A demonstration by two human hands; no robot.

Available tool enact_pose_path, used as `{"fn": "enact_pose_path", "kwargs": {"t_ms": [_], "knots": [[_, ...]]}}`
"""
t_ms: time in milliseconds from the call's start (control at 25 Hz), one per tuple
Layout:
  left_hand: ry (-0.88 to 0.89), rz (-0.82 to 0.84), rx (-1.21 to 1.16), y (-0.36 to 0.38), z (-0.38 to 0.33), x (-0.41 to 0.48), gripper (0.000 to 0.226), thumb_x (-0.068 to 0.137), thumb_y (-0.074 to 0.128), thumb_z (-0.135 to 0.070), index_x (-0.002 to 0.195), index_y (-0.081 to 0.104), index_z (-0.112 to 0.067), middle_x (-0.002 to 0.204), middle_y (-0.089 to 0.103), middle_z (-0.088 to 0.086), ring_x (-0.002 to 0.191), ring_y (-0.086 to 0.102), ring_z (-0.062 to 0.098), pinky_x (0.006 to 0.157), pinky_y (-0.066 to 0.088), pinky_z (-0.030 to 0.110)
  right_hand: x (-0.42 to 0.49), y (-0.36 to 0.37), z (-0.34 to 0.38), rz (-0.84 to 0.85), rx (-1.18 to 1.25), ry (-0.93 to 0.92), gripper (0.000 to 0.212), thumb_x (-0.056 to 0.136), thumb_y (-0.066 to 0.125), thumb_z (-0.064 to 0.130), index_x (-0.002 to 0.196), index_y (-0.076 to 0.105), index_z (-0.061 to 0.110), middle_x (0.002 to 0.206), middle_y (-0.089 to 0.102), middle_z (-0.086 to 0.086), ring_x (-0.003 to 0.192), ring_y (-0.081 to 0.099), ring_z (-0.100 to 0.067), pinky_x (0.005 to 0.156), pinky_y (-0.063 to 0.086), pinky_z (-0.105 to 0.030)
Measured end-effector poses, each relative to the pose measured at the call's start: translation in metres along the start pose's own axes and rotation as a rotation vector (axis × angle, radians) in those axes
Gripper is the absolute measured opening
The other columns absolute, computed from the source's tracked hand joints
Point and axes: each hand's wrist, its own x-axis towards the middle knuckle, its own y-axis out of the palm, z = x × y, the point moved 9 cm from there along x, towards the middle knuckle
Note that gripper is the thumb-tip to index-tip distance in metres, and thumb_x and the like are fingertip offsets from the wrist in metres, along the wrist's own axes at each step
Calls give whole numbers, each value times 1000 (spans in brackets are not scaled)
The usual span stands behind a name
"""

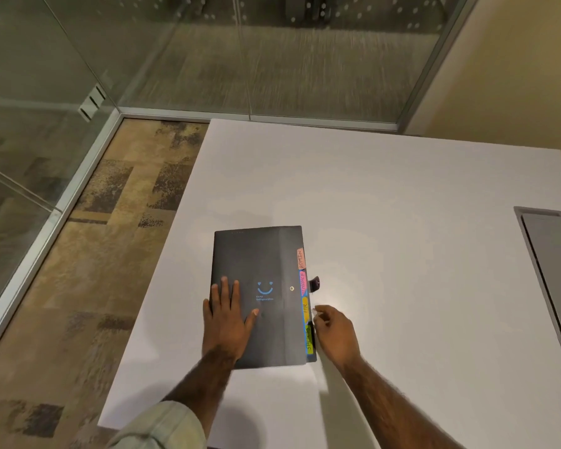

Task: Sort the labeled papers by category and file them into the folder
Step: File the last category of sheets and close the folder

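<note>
The left hand (pixel 229 314) lay flat, fingers spread, on the one black folder (pixel 256 254) on the white table (pixel 386 196). The right hand (pixel 334 332) curled beside its four coloured tabs (pixel 302 283); its grip was too blurred to tell.

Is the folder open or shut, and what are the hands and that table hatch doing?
folder: shut, flat on the table.
clasp strap: unfastened, sticking out to the right.
left hand: open, pressing flat on the folder.
right hand: at the folder's right edge; blurred, grip unclear.
table hatch: lid shut.
</note>
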Motion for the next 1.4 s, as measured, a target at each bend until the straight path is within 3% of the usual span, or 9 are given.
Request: {"fn": "enact_pose_path", "kwargs": {"t_ms": [120, 160, 240, 320, 400, 520, 640, 880, 1400], "knots": [[97, -43, 32, 2, -14, 6, 81, 97, 19, -64, 160, 23, -14, 168, 15, 13, 155, 18, 34, 123, 22, 52, -4, -9, -3, -74, -81, -75, 37, 100, 50, 24, 135, 58, 16, 135, 63, 1, 124, 59, -23, 103, 48, -36], [151, -46, 41, 6, -23, 7, 80, 97, 21, -64, 160, 23, -15, 168, 15, 12, 155, 18, 34, 124, 21, 51, -2, -5, -3, -47, -104, -107, 49, 101, 52, 29, 149, 46, 18, 148, 51, 6, 138, 49, -18, 112, 39, -32], [243, -59, 45, 9, -40, 11, 78, 97, 26, -64, 160, 22, -19, 169, 14, 10, 155, 17, 32, 124, 18, 52, 6, 3, 3, 3, -133, -208, 68, 101, 53, 36, 160, 25, 18, 157, 35, 12, 149, 30, -14, 120, 24, -26], [267, -58, 51, 12, -46, 16, 79, 97, 28, -66, 161, 17, -21, 170, 11, 8, 156, 13, 31, 125, 13, 53, 15, 5, 17, 8, -115, -361, 68, 99, 55, 38, 157, 24, 20, 151, 38, 10, 142, 40, -20, 119, 36, -37], [260, -61, 74, 16, -47, 18, 80, 97, 27, -67, 162, 13, -22, 170, 6, 7, 157, 8, 31, 126, 10, 53, 20, 8, 28, 14, -146, -462, 64, 98, 55, 40, 152, 26, 20, 145, 42, 2, 133, 48, -27, 107, 48, -47], [255, -63, 87, 20, -46, 17, 79, 98, 22, -67, 162, 8, -23, 171, 1, 6, 157, 3, 30, 126, 8, 53, 24, 21, 33, 60, -326, -530, 75, 103, 47, 45, 162, 11, 17, 168, 22, -1, 155, 19, -27, 120, 30, -39], [254, -75, 99, 22, -44, 17, 80, 97, 13, -70, 162, 2, -24, 171, -4, 6, 157, -1, 30, 126, 7, 54, 23, 35, 34, 26, -544, -636, 69, 105, 40, 50, 161, 16, 18, 168, 22, -2, 153, 22, -27, 118, 35, -43], [250, -72, 105, 27, -42, 20, 82, 97, 16, -71, 162, -4, -25, 170, -10, 5, 157, -7, 29, 126, 5, 53, 32, 49, 22, 55, -729, -544, 70, 106, 28, 57, 163, 9, 21, 172, 3, -1, 159, 2, -25, 125, 20, -47], [266, -109, 99, 25, -44, 20, 84, 97, 21, -71, 162, 4, -21, 171, 0, 8, 157, 2, 31, 125, 10, 55, 34, 56, 29, 73, -859, -520, 74, 104, 22, 63, 164, 11, 20, 172, 3, -1, 159, 1, -27, 124, 19, -55]]}}
